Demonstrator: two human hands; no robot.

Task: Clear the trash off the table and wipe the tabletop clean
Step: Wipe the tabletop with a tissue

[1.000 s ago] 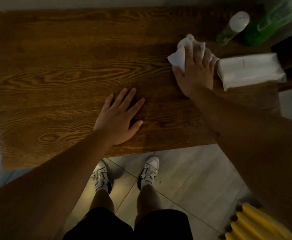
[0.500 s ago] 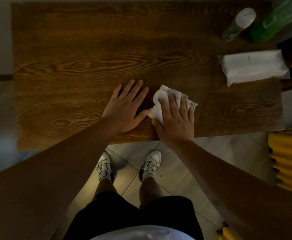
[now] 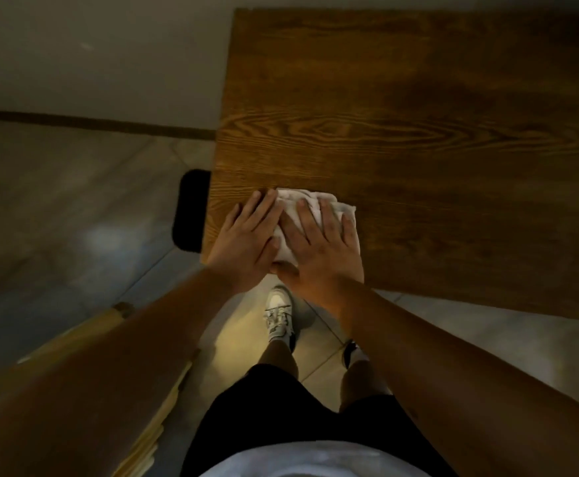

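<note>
A crumpled white tissue (image 3: 310,204) lies on the dark wooden tabletop (image 3: 418,132) near its front left corner. My right hand (image 3: 322,246) presses flat on top of the tissue, fingers spread over it. My left hand (image 3: 246,242) rests flat on the table right beside it, its fingers touching the tissue's left edge and my right hand. Both forearms reach in from the bottom of the head view. The visible tabletop carries nothing else.
A black object (image 3: 190,210) sits on the floor just past the table's left edge. Light wooden slats (image 3: 85,332) lie at the lower left. My feet in white shoes (image 3: 277,315) stand on the tiled floor (image 3: 74,208) below the front edge.
My right hand slid the tissue from the far right down and across to the front left corner. The view swung left, so the bottles and tissue pack left the frame.
</note>
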